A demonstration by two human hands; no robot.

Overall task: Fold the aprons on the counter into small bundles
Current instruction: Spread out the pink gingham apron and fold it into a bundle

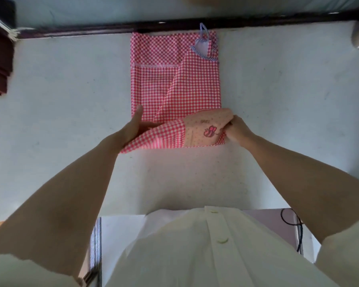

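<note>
Cloth, thin and soft: the apron [158,83] is looking light and floppy, best taken by corners and fold edges. At its six o'clock end, the right hand [237,129] is pinching the turned-back flap [164,135] with its peach bee pocket [203,125]; the left hand [133,129], fingers straight together, is pressing the flap's nine o'clock edge. Red-and-white, folded narrow, it is lying on the counter [60,100], striped loop [204,31] at twelve o'clock.
</note>
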